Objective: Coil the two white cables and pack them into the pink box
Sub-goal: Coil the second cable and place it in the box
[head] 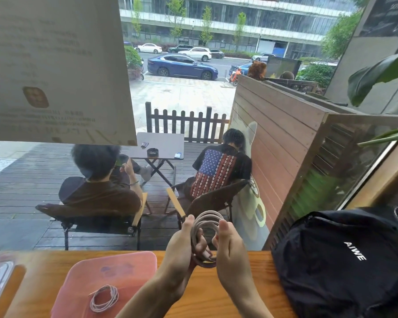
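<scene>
Two hands (207,244), upright cable coil (206,228)

Above the wooden counter (251,283), the left hand (182,246) and right hand (228,244) grip a coiled white cable (207,220) between them, its loops standing upright with thumbs at either side. Near left, a second coiled cable (104,298) lies inside the pink box (129,262), and a black backpack (345,260) rests on the counter at right. Beyond the window, two people sit in chairs on a deck with their backs turned.
</scene>
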